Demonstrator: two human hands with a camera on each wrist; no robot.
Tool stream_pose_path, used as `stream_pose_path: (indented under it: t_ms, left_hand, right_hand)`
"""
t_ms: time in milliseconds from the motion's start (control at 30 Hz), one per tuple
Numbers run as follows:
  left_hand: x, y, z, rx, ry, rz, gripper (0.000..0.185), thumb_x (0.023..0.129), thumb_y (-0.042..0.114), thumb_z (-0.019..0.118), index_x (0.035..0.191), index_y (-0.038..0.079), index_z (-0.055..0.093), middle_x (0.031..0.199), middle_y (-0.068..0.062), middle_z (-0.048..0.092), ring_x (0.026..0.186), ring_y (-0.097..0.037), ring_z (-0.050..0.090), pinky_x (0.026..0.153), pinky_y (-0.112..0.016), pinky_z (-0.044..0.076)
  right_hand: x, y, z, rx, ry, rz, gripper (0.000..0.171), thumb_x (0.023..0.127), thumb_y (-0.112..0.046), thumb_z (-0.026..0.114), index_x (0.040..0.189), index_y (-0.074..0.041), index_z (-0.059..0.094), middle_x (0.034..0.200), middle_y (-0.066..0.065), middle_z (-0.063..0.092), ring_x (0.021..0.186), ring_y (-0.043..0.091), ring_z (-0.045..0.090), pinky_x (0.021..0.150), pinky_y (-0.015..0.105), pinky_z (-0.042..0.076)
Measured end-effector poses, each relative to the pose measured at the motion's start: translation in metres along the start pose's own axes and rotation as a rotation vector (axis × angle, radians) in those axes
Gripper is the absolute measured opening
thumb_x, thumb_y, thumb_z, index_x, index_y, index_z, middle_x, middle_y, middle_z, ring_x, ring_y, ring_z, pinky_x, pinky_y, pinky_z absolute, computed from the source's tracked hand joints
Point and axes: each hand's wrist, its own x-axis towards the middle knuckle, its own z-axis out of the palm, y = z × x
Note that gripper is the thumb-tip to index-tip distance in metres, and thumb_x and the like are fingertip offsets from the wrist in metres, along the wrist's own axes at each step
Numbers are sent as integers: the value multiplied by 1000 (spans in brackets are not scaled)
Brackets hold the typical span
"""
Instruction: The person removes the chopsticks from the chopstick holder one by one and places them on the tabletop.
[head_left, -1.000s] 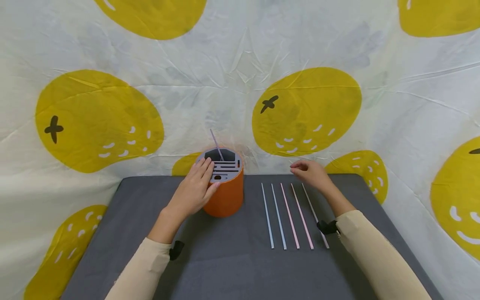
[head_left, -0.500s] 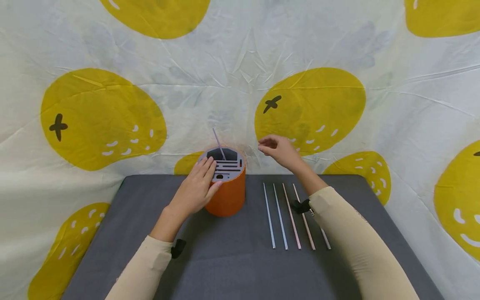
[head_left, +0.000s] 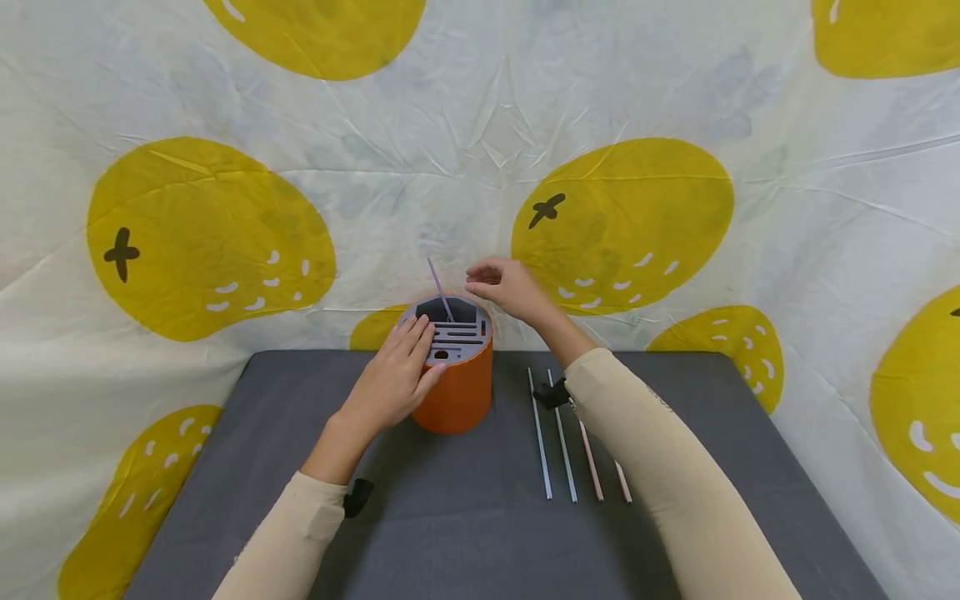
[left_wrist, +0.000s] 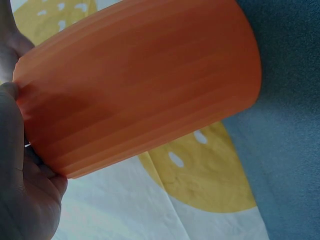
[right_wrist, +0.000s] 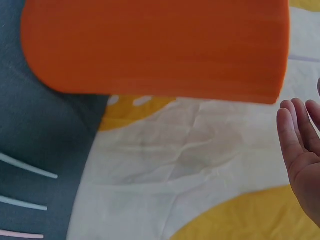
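An orange cylindrical holder [head_left: 454, 396] with a grey slotted top [head_left: 453, 352] stands near the table's back edge. One thin purple stick [head_left: 440, 287] leans upright in its large rear opening. My left hand [head_left: 386, 383] rests on the left of the top with fingers straight, the thumb along the front rim. In the left wrist view, that hand [left_wrist: 30, 185] touches the holder's upper end. My right hand [head_left: 506, 287] hovers just right of the purple stick, apart from it, fingers loosely bent and holding nothing. In the right wrist view, its fingers [right_wrist: 287, 132] are beside the holder's upper rim.
Right of the holder, several thin sticks lie side by side on the dark grey table [head_left: 450, 533]: pale blue sticks [head_left: 540, 442] and pink sticks [head_left: 591, 462], partly under my right forearm. Behind the table hangs a white cloth [head_left: 420, 117] with yellow fruit prints.
My right hand has moved left from above the rightmost stick to beside the purple stick, its forearm now covering more of the sticks. The left hand stays on the holder.
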Motion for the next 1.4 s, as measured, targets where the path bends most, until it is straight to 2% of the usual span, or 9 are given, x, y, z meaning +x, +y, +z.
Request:
stream_pose_path:
  t_ms: [200, 367, 567, 800, 933, 1133, 1267, 1400]
  left_hand:
    - [-1, 0, 1, 3, -11, -4, 70, 110, 43, 46, 160, -3, 31, 168, -20, 28, 159, -36, 21, 130, -53, 17]
    - [-1, -1, 1, 2, 3, 5, 69, 109, 42, 47, 159, -3, 32, 167, -21, 30, 158, -37, 23, 129, -54, 20]
    - [-1, -2, 1, 7, 7, 12, 69, 110, 42, 47, 159, -3, 32, 167, -22, 31, 158, -37, 24, 129, -54, 19]
    - [-1, -3, 3, 21, 32, 32, 68, 110, 42, 47, 158, -4, 34, 166, -22, 32, 157, -38, 26, 127, -56, 24]
    - [-1, -2, 4, 20, 32, 33, 68, 110, 42, 47, 158, -4, 34, 166, -22, 32, 157, -37, 26, 128, -55, 23]
    - [-1, -2, 3, 22, 27, 28, 69, 110, 42, 46, 159, -4, 32, 167, -22, 31, 158, -37, 24, 128, -54, 21]
    - [-1, -2, 2, 20, 19, 20, 69, 110, 43, 45, 159, -3, 33, 167, -21, 30, 158, -37, 24, 128, -54, 21]
    - [-1, -2, 1, 6, 4, 6, 70, 110, 43, 46, 160, -3, 32, 168, -20, 28, 158, -37, 23, 129, -53, 19]
  right_hand:
    - [12, -10, 14, -38, -27, 22, 38, 100, -20, 71, 133, -2, 67, 125, 14, 72, 115, 29, 69, 97, 42, 59]
    - [20, -18, 22, -84, -32, 30, 36, 99, -21, 72, 130, -4, 69, 123, 13, 73, 114, 28, 69, 98, 41, 58]
    - [27, -25, 33, -130, -16, 28, 31, 99, -19, 73, 126, -4, 72, 117, 14, 74, 110, 27, 69, 98, 40, 58]
    - [33, -25, 44, -210, 24, 40, 18, 98, -16, 73, 111, -4, 75, 106, 12, 75, 99, 26, 69, 89, 39, 58]
    - [32, -26, 45, -232, 47, 34, 13, 99, -16, 72, 104, -4, 75, 102, 12, 74, 95, 26, 67, 87, 39, 57]
    - [26, -26, 42, -187, 63, 24, 14, 102, -20, 68, 105, -8, 74, 103, 9, 73, 94, 23, 67, 86, 37, 58]
    - [21, -31, 35, -76, 69, 12, 13, 102, -18, 67, 108, -7, 73, 105, 11, 73, 96, 24, 71, 88, 35, 62]
    - [17, -37, 24, 56, 120, -32, 13, 101, -13, 68, 108, -2, 71, 107, 16, 72, 98, 27, 73, 88, 37, 63]
